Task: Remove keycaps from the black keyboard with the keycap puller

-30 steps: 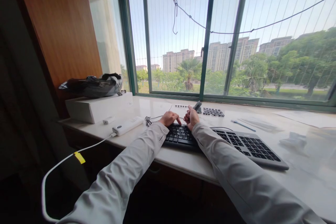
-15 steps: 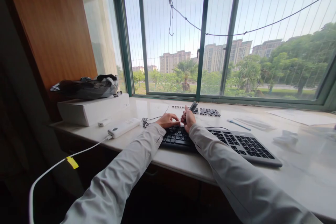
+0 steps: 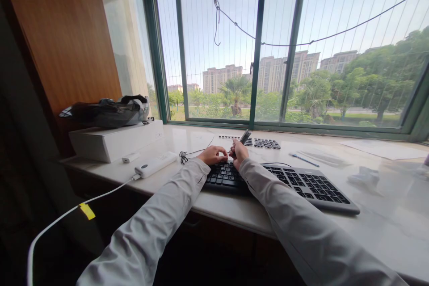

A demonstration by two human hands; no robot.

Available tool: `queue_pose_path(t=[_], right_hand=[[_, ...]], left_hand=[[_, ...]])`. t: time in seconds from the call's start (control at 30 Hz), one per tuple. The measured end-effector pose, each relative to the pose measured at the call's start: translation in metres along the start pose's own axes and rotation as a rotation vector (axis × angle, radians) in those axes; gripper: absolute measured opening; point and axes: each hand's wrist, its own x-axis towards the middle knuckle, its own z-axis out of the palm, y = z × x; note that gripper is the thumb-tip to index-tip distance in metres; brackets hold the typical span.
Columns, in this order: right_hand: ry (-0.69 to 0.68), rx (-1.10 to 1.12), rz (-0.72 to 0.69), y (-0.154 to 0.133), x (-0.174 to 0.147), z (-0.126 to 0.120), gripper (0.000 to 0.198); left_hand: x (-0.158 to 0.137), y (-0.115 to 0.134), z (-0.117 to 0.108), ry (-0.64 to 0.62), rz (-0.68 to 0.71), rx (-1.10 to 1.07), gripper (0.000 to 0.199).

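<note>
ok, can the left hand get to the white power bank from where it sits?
Probably yes. The left hand rests at the keyboard's far left edge, and the white power bank lies further left on the same counter, with only a small black cable coil between them.

keyboard [image 3: 284, 183]: black, flat on counter | tool [image 3: 245, 136]: dark, tilted, above keys
</note>
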Motion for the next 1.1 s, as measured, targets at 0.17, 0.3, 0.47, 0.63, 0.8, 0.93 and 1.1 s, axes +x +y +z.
queue_pose_path(t=[0.17, 0.3, 0.47, 0.63, 0.8, 0.93, 1.1], right_hand=[[-0.022, 0.004, 0.041, -0.0025, 0.0019, -0.0023, 0.032], [-0.056, 0.015, 0.067, -0.0062, -0.0003, -0.0034, 0.033], [-0.091, 0.027, 0.068, -0.009, -0.0034, -0.0027, 0.035], [-0.091, 0.005, 0.068, -0.008, -0.0041, -0.001, 0.033], [-0.067, -0.014, 0.06, -0.0042, -0.0037, -0.0011, 0.029], [-0.074, -0.01, 0.035, -0.0014, -0.0036, -0.002, 0.028], [-0.092, -0.015, 0.024, 0.0001, -0.0018, -0.0012, 0.028]], left_hand=[[0.0, -0.0009, -0.0002, -0.006, 0.035, 0.007, 0.035], [0.0001, -0.0022, -0.0001, 0.004, 0.059, 0.024, 0.038], [0.0009, -0.0041, -0.0013, -0.002, 0.074, 0.012, 0.039], [0.0013, -0.0067, -0.0026, 0.002, 0.086, -0.008, 0.037], [0.0019, -0.008, -0.002, -0.001, 0.104, 0.002, 0.037], [0.0016, -0.0077, -0.0018, 0.009, 0.104, 0.023, 0.038], [-0.0001, -0.0069, -0.0039, 0.022, 0.088, 0.094, 0.037]])
